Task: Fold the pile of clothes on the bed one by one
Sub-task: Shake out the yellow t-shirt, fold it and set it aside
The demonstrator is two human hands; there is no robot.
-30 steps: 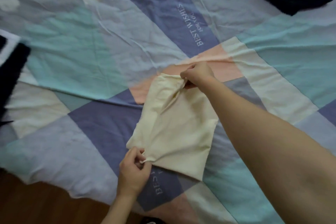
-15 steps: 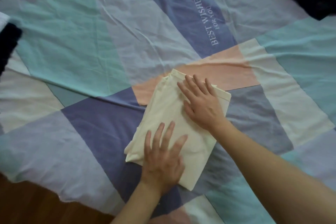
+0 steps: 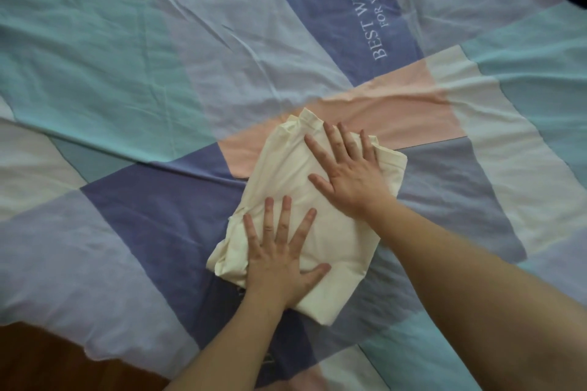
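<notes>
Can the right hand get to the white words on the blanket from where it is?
Probably yes. The right hand lies flat on the cream folded garment, and the white lettering sits farther up the bedspread with only bare fabric between them. It would mean stretching forward.

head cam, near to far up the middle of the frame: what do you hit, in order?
Wooden floor → near edge of the bedsheet → left hand flat on the folded cream garment → right hand flat on its far end → pink patch → "BEST WISHES FOR YOU" lettering.
</notes>
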